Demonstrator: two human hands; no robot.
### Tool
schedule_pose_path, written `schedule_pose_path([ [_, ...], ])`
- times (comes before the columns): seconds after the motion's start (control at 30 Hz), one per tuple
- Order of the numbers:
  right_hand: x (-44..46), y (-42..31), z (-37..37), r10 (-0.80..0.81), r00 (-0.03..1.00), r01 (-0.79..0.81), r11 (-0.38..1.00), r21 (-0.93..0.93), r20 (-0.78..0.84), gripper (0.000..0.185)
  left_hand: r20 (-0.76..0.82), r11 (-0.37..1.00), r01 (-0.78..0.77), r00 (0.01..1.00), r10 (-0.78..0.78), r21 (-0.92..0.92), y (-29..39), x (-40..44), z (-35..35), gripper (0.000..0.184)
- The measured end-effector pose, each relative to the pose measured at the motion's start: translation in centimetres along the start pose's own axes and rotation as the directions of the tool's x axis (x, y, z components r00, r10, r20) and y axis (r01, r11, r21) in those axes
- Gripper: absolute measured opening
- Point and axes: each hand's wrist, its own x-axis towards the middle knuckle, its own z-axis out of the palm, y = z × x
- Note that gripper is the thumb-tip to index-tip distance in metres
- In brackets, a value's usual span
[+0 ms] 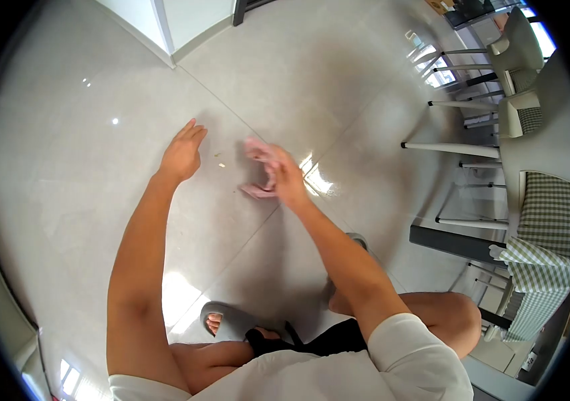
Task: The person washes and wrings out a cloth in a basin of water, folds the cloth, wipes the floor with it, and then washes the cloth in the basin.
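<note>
My right hand [288, 179] grips a crumpled pink cloth [263, 155] just above the tiled floor [325, 87]; its loose ends hang toward the left and are slightly blurred. To the left, my left hand [182, 152] is held over the floor with its fingers stretched out and nothing in them. Between the two hands, small pale crumbs [221, 165] lie on the tiles.
Along the right side stand a table with a green checked cloth [544, 260] and chairs with pale legs [459, 148]. A white wall corner [173, 57] juts in at the top. My slippered foot [221, 319] is on the floor below.
</note>
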Motion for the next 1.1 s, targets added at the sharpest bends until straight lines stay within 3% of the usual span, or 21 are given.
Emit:
schedule_pose_path([
  [0.03,-0.9,1.6,-2.8,0.152,0.983,-0.151,0.988,0.018,-0.1,0.035,0.016,1.0,0.008,1.0,-0.008,0.003,0.1,0.1,0.1,0.06],
  [0.07,-1.9,1.2,-5.4,-0.125,0.979,0.104,0.985,-0.135,-0.159,0.034,0.029,1.0,0.016,0.999,-0.017,0.009,0.2,0.3,0.1,0.061],
  [0.1,-2.2,1.6,-7.4,-0.276,0.924,0.23,0.954,-0.192,-0.264,0.034,0.028,1.0,0.013,1.0,-0.014,0.005,0.3,0.4,0.1,0.061],
  [0.2,-2.3,2.6,-12.5,-0.198,0.892,0.206,0.978,-0.025,-0.407,0.033,0.057,1.0,0.013,0.998,-0.013,0.005,0.8,1.3,0.4,0.061],
  [0.27,-2.5,1.4,-14.3,-0.104,0.82,-0.068,0.959,-0.277,-0.562,0.033,0.049,1.0,-0.005,0.999,0.006,-0.01,1.6,2.2,0.7,0.061],
  [0.4,2.0,8.5,-18.2,-0.124,0.765,-0.007,0.98,-0.2,-0.633,0.033,0.074,0.997,-0.06,0.995,0.063,-0.05,4.8,3.7,1.6,0.062],
  [0.43,3.1,8.9,-17.8,-0.42,0.736,-0.026,0.766,-0.642,-0.531,0.034,0.073,0.996,-0.074,0.994,0.078,-0.055,5.5,3.9,2.0,0.061],
  [0.47,3.6,9.7,-16.7,-0.621,0.724,-0.067,0.371,-0.926,-0.301,0.035,0.078,0.995,-0.084,0.993,0.089,-0.06,5.9,3.8,2.3,0.061],
  [0.53,3.2,6.8,-11.0,-0.598,0.747,0.096,0.53,-0.843,-0.291,0.036,0.097,0.993,-0.101,0.99,0.106,-0.058,6.3,3.9,3.0,0.061],
  [0.6,2.6,5.0,-5.9,-0.534,0.837,0.261,0.577,-0.774,-0.116,0.035,0.11,0.991,-0.12,0.986,0.127,-0.064,6.3,4.1,3.8,0.061],
  [0.67,1.8,3.9,-2.0,-0.513,0.855,0.413,0.582,-0.701,0.078,0.033,0.104,0.994,-0.093,0.99,0.099,-0.065,5.4,4.5,4.6,0.06],
  [0.7,1.8,3.5,-0.7,-0.519,0.852,0.409,0.573,-0.71,0.072,0.033,0.096,0.992,-0.107,0.989,0.113,-0.069,5.2,5.1,4.4,0.06],
  [0.77,1.3,2.9,1.0,-0.566,0.823,0.466,0.721,-0.513,-0.048,0.021,0.095,0.993,-0.112,0.989,0.115,-0.028,5.3,5.7,4.0,0.059],
  [0.8,1.4,2.6,0.4,-0.572,0.819,0.467,0.718,-0.517,-0.054,0.021,0.091,0.992,-0.122,0.988,0.123,-0.026,5.5,6.2,4.0,0.059],
  [0.87,1.0,2.0,-1.8,-0.128,0.963,0.075,0.973,-0.217,-0.239,0.016,0.033,0.983,-0.176,0.984,0.177,-0.044,6.3,6.9,4.3,0.058],
  [0.9,1.5,1.7,-3.6,0.115,0.972,-0.112,0.993,0.025,-0.207,0.02,0.036,0.985,-0.169,0.985,0.171,-0.042,6.9,7.1,4.6,0.058],
  [0.93,2.7,1.5,-6.0,0.339,0.934,-0.303,0.919,0.252,-0.113,0.024,0.055,0.981,-0.191,0.98,0.194,-0.045,7.6,7.6,4.9,0.058],
  [0.97,3.8,2.0,-8.9,0.345,0.937,-0.318,0.904,0.284,-0.048,0.027,0.071,0.976,-0.214,0.974,0.217,-0.045,8.4,8.0,5.0,0.058],
  [1.03,5.3,3.3,-13.9,0.2,0.978,-0.192,0.974,0.121,-0.056,0.031,0.096,0.975,-0.22,0.97,0.222,-0.033,9.5,8.1,4.8,0.058],
  [1.07,5.4,3.6,-15.7,0.033,0.994,-0.042,0.996,-0.083,-0.104,0.032,0.123,0.971,-0.239,0.963,0.241,-0.03,10.1,8.3,4.6,0.058],
  [1.1,4.9,3.5,-17.6,-0.03,0.972,-0.046,0.95,-0.308,-0.235,0.036,0.135,0.975,-0.22,0.966,0.221,-0.026,10.6,8.2,3.9,0.056],
])
